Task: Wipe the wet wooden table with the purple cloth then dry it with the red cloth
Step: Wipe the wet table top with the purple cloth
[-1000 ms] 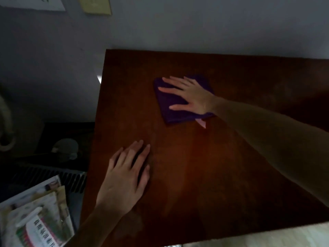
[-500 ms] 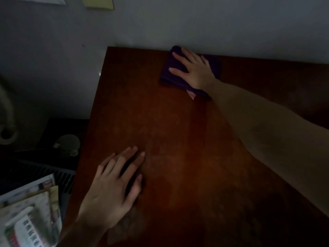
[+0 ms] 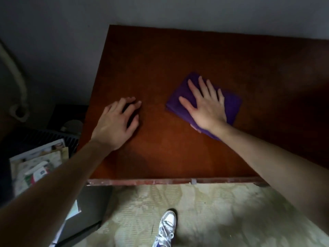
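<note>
Wiping step in hand — right hand [image 3: 206, 107] lay flat, fingers straight, pressing folded purple cloth [image 3: 231, 106] onto wooden table [image 3: 160, 56], right of centre; left hand [image 3: 116, 122] braced on bare wood, holding nothing; red cloth not visible — next likely further strokes, then fetch it

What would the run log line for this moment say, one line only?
stage: wiping | right hand: flat on purple cloth | left hand: resting on wooden table | red cloth: not in view
</note>
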`<act>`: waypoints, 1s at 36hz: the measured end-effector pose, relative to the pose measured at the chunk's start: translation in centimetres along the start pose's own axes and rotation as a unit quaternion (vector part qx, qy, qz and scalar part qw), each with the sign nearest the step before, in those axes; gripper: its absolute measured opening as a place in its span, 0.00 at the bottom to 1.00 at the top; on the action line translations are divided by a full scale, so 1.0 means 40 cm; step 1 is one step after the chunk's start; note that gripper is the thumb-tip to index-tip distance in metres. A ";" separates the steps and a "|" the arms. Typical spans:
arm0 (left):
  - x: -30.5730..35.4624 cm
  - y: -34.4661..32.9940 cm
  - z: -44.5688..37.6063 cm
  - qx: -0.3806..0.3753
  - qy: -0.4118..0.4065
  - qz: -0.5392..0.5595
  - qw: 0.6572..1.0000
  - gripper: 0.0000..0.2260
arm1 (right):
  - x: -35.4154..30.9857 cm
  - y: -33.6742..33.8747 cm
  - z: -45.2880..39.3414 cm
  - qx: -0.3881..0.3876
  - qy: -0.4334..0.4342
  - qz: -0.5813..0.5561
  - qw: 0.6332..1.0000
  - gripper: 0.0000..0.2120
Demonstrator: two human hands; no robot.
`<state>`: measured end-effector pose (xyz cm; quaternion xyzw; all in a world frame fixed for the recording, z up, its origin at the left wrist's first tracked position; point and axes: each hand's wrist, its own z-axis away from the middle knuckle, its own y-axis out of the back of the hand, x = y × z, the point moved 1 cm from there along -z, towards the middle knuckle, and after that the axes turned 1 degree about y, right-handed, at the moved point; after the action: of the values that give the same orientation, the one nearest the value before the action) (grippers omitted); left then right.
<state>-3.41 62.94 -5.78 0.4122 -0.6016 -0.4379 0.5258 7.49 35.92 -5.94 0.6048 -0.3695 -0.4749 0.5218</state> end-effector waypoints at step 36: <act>0.227 -0.072 -0.082 -0.067 0.031 -0.007 0.997 0.27 | 0.325 0.116 -0.492 -0.103 0.379 0.107 0.913 0.34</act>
<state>-1.03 53.16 -5.87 0.3939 -0.5515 -0.4676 0.5675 30.21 28.33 -3.74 0.6389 -0.1553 -0.1863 0.7301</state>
